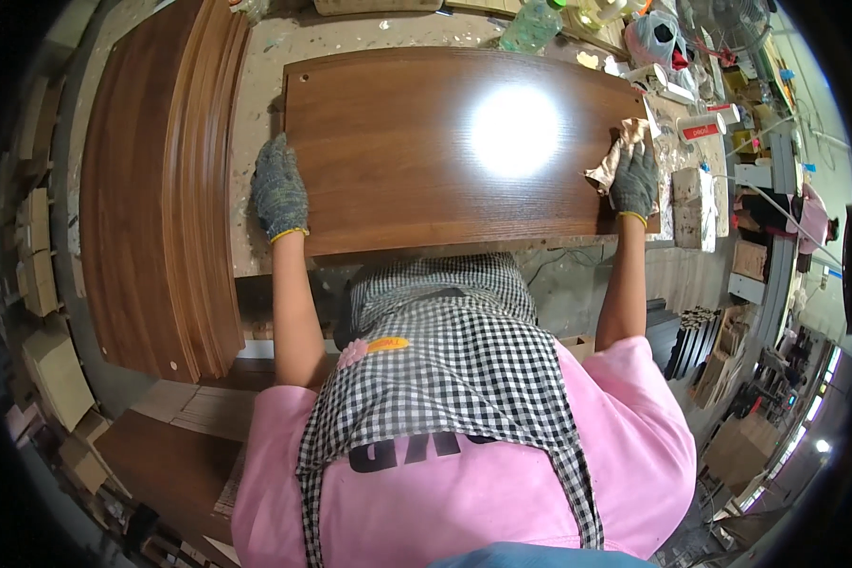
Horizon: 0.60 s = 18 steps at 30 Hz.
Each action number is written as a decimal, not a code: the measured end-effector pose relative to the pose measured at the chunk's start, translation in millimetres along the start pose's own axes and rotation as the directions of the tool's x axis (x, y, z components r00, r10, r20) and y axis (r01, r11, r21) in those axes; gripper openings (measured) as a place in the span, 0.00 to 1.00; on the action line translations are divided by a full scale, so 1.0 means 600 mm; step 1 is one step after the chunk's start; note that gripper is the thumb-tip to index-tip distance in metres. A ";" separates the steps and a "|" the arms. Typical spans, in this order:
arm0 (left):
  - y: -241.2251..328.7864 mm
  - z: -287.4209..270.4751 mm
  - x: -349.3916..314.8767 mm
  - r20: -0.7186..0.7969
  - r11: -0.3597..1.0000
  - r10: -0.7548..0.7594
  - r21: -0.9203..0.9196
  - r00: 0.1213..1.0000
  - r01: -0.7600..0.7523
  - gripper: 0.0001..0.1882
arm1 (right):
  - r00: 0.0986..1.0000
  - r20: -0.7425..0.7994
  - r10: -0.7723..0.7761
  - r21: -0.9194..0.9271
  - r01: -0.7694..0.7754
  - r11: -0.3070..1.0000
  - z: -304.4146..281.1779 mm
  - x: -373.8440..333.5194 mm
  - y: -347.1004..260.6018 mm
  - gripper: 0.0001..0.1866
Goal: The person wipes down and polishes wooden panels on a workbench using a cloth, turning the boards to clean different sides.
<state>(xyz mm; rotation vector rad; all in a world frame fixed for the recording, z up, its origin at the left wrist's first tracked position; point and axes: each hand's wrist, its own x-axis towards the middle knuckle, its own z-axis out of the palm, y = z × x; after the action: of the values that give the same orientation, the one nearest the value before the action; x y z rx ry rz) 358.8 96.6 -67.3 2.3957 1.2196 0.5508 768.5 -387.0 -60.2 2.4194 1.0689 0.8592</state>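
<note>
Lying flat on workbench (256, 85): brown wood panel (426, 161), spanning both gloved hands. Left hand (279, 189), fingers extended, pressed on panel's left edge. Right hand (634, 180) closed around crumpled rag (613, 156) at right edge. Stacked panels (156, 189) just left

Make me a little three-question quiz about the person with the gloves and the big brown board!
1. True or false: the left hand rests at the left edge of the brown board.
2. What does the right hand hold against the board? A) a hammer B) a crumpled cloth C) a paintbrush
3. Fill in: a stack of brown panels lies to the person's ____.

Key
1. True: the gloved left hand sits at the board's left edge.
2. B: the crumpled cloth is under the gloved right hand, at the board's right edge.
3. Left.
</note>
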 end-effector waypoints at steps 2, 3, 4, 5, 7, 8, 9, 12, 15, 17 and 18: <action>-0.014 0.013 -0.005 -0.075 0.994 0.040 -0.097 0.996 -0.047 0.19 | 0.936 0.238 0.261 0.341 -0.332 0.880 -0.033 0.093 -0.101 0.21; -0.017 0.017 -0.007 -0.091 0.993 0.039 -0.107 0.995 -0.049 0.19 | 0.982 0.108 0.152 0.374 -0.182 0.909 -0.080 0.142 -0.170 0.18; -0.014 0.017 -0.008 -0.096 0.994 0.036 -0.102 0.995 -0.045 0.19 | 0.999 -0.025 0.041 0.386 -0.029 0.922 -0.127 0.184 -0.248 0.16; -0.009 0.014 -0.008 -0.084 0.994 0.030 -0.104 0.996 -0.039 0.19 | 0.995 0.030 0.095 0.625 -0.093 0.775 -0.137 0.233 -0.329 0.16; -0.002 0.008 -0.006 -0.077 0.994 0.017 -0.103 0.997 -0.025 0.19 | 0.995 0.058 0.079 0.745 -0.096 0.660 -0.222 0.304 -0.483 0.20; 0.028 0.006 0.009 -0.037 0.997 0.014 -0.079 0.999 -0.016 0.20 | 0.987 0.147 0.059 0.782 -0.152 0.605 -0.188 0.331 -0.545 0.28; 0.027 0.001 0.000 -0.005 0.999 -0.036 -0.038 0.999 0.036 0.20 | 0.997 0.060 -0.052 0.733 -0.009 0.680 -0.235 0.351 -0.581 0.29; 0.020 -0.007 -0.005 0.026 0.997 -0.064 0.032 0.998 0.063 0.20 | 0.969 -0.140 -0.203 0.792 0.233 0.565 -0.247 0.353 -0.572 0.30; 0.019 -0.015 -0.013 -0.012 0.997 -0.080 -0.018 0.997 0.080 0.22 | 0.993 0.098 -0.071 0.767 -0.030 0.641 -0.175 0.324 -0.469 0.26; 0.026 -0.013 -0.008 -0.023 0.996 -0.075 -0.045 0.997 0.074 0.22 | 0.993 0.081 0.081 0.538 -0.112 0.836 -0.115 0.304 -0.404 0.24; 0.028 -0.011 -0.008 -0.030 0.995 -0.074 -0.064 0.997 0.072 0.22 | 0.980 0.183 0.081 0.530 -0.168 0.831 -0.130 0.306 -0.394 0.24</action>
<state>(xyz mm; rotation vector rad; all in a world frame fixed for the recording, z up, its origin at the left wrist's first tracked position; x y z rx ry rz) 363.9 84.9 -53.9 2.2886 1.2788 0.5980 687.1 -88.9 -57.7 2.9943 1.2333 0.4219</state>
